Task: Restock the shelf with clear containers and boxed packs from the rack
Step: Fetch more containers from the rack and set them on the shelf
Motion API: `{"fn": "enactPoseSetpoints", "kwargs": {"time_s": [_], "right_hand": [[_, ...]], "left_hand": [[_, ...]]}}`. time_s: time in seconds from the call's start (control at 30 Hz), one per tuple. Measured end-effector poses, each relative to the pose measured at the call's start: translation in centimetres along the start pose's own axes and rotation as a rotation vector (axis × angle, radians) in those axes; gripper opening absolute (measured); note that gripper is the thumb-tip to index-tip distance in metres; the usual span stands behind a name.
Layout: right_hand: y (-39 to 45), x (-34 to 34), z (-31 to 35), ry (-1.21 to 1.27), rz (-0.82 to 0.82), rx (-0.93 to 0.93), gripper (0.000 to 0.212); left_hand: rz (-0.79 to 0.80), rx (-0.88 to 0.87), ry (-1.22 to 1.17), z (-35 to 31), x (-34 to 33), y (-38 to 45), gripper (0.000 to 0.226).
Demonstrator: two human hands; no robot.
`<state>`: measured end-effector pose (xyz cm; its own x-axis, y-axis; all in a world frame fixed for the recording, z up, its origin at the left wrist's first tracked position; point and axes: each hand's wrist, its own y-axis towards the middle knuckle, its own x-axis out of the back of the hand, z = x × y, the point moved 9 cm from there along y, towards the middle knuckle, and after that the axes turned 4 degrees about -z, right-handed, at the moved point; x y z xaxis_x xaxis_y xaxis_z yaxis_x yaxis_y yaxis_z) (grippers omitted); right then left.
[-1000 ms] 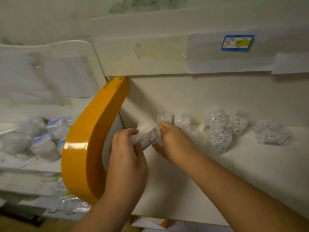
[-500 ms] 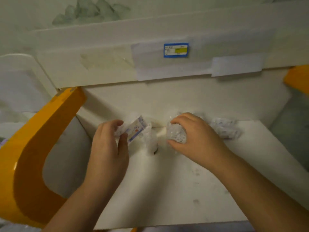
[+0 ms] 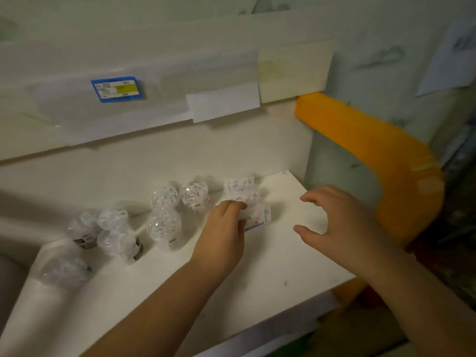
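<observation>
My left hand (image 3: 223, 233) grips a small boxed pack (image 3: 257, 219) with a blue-edged label, holding it low over the white shelf (image 3: 283, 266), right next to another boxed pack (image 3: 239, 188) at the back wall. My right hand (image 3: 332, 225) hovers over the shelf's right part with fingers spread and loosely curved, holding nothing. Several clear round containers (image 3: 164, 226) stand in a row along the back, left of my left hand.
An orange curved shelf end (image 3: 386, 161) bounds the shelf on the right. A shelf board with a blue price label (image 3: 117, 89) and white paper strips hangs overhead. More clear containers (image 3: 113, 235) crowd the shelf's left part.
The view has swung right along the shelf. My left hand carried the boxed pack rightward to the packs at the back wall. My right hand let go of a clear container and moved right, empty.
</observation>
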<state>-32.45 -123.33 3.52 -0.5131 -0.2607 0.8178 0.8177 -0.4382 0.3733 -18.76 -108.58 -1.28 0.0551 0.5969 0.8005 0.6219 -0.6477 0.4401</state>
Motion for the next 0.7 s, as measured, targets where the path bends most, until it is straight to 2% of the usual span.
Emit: {"fn": "enactPoseSetpoints", "kwargs": {"time_s": [0.13, 0.37, 0.57, 0.7], "right_hand": [[-1.5, 0.4, -2.0, 0.0, 0.033, -0.043, 0.053], [-1.4, 0.2, -2.3, 0.021, 0.046, -0.003, 0.05], [0.9, -1.7, 0.6, 0.123, 0.04, 0.083, 0.046], [2.5, -4.8, 5.6, 0.219, 0.097, 0.164, 0.046]], "left_hand": [[0.033, 0.034, 0.02, -0.1, -2.9, 0.8, 0.035], [0.034, 0.08, 0.05, 0.2, -2.5, 0.2, 0.04], [-0.078, 0.098, 0.127, 0.3, 4.4, -2.0, 0.042], [-0.158, 0.192, 0.219, 2.0, 11.1, -4.9, 0.044]]}}
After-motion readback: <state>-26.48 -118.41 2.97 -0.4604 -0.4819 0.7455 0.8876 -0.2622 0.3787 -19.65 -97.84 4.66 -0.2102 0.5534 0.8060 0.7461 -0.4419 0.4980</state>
